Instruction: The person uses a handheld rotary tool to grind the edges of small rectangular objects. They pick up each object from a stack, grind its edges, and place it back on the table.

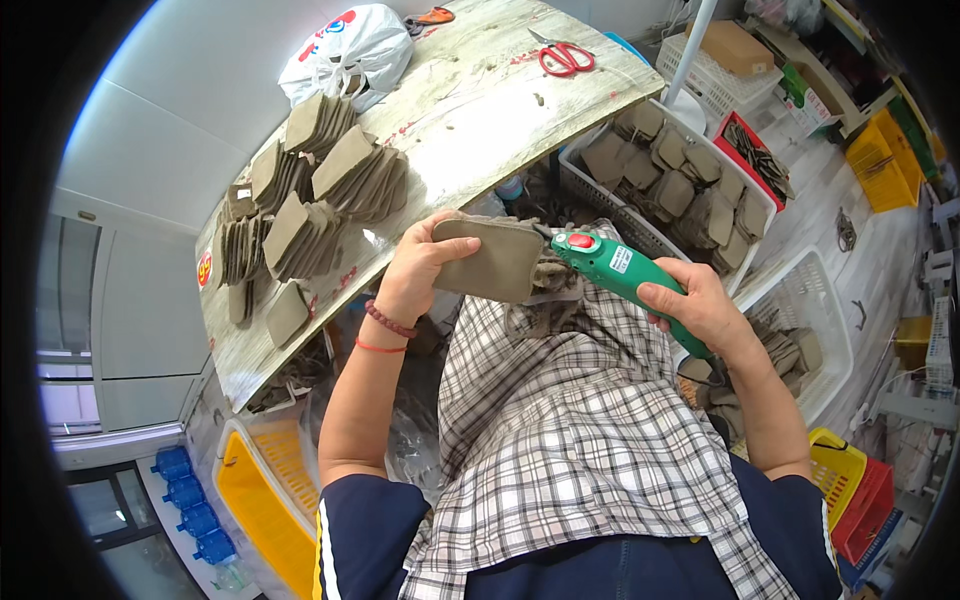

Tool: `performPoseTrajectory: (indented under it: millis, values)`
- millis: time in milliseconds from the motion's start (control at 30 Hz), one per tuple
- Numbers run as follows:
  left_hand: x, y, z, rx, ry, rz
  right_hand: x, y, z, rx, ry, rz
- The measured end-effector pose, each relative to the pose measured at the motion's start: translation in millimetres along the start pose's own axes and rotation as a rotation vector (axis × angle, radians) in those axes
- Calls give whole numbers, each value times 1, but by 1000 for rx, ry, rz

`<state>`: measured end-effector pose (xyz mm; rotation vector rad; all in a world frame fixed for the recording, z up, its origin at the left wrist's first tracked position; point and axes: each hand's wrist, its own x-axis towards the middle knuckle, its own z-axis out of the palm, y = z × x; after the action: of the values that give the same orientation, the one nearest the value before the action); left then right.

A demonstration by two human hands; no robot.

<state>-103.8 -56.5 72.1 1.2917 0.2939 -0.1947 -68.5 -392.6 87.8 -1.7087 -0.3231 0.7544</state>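
My left hand grips a flat grey-brown fabric pad with rounded corners, its thumb lying on top. In my right hand is a green handheld power tool with a red switch, pointed left. Its dark tip meets or nearly meets the pad's upper right corner; exact contact cannot be made out. Below the pad, grey-brown scraps lie on the checked apron over my lap. Stacks of similar pads stand on the table to the left.
The worn table bears red-handled scissors and a white plastic bag. To the right, a white crate holds many pads, and another white crate stands nearer. A yellow-lined crate is at lower left.
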Motion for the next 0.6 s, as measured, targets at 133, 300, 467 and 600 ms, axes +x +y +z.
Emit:
performPoseTrajectory:
  millis: [133,300,467,600]
  values:
    - [-1,0,-3,47,-31,-26,1,-1,0,-27,-17,-1]
    - [-1,-2,3,144,-33,-23,2,0,1,-25,-30,6]
    - [-1,-2,12,193,-66,-90,2,-3,7,-57,-27,-13]
    - [-2,-2,17,259,-97,-111,4,-5,10,-61,-59,-4]
